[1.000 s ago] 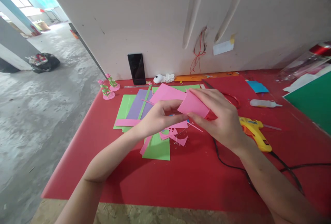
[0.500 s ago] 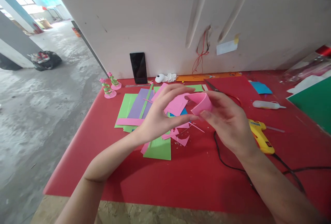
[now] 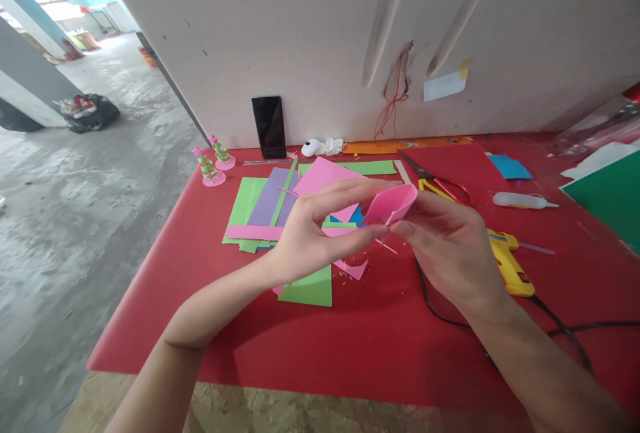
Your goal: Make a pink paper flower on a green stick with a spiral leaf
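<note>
A pink foam sheet piece (image 3: 393, 203), curled into a loop with its edges brought together at the near side, is held up above the table between both hands. My left hand (image 3: 320, 226) grips its left side, thumb below and fingers behind. On the right, my right hand (image 3: 447, 240) pinches the seam, its thumb close to the left thumb. Beneath the hands lie pink sheets (image 3: 325, 176), a purple sheet (image 3: 273, 196), green sheets (image 3: 307, 286) and pink scraps (image 3: 354, 268).
To the right lie scissors (image 3: 440, 183), a yellow glue gun (image 3: 510, 263) with a black cord, and a small glue bottle (image 3: 523, 200). A phone (image 3: 269, 128) leans against the wall. Two small pink-and-green flower models (image 3: 207, 170) stand at the table's back left corner.
The pink piece has gone from an open curl to a loop with its edges meeting. Both thumbs have come together at its near side.
</note>
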Tool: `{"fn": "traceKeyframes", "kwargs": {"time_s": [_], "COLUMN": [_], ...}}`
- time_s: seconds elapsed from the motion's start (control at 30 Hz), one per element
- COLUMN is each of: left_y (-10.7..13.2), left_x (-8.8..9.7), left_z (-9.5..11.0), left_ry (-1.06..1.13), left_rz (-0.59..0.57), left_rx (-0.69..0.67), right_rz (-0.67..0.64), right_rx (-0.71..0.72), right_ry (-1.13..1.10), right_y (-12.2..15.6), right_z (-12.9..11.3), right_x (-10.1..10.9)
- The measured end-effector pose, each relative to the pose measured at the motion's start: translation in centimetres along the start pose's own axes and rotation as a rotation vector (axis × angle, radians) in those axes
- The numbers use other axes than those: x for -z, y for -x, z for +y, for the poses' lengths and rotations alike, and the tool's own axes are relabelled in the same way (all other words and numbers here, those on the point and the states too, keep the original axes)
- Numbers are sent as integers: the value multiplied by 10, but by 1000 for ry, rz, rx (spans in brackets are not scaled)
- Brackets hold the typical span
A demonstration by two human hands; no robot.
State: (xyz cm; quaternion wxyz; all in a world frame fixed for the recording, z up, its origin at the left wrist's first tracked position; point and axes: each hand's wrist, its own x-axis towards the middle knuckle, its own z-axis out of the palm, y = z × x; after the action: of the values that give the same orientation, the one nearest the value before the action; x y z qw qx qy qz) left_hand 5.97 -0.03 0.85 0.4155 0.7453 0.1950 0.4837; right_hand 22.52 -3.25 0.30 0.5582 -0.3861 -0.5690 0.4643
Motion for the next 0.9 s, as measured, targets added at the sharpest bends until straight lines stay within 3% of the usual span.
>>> {"fn": "traceKeyframes", "kwargs": {"time_s": [0.27,0.5,0.9], "left_y": [-1,-1,0], "left_x": [-1,-3,-6], "left_z": [-4,-1,-3], "left_ry": [73,88,-68], "left_rz": [-56,-83,37], "left_rx": [-134,-149,-332], "right_rz": [101,141,175], "right_rx": [78,155,239], "right_ry": [19,43,167], "right_y": [7,11,15], "right_z": [4,3,2], "right_x": [1,-3,-9]}}
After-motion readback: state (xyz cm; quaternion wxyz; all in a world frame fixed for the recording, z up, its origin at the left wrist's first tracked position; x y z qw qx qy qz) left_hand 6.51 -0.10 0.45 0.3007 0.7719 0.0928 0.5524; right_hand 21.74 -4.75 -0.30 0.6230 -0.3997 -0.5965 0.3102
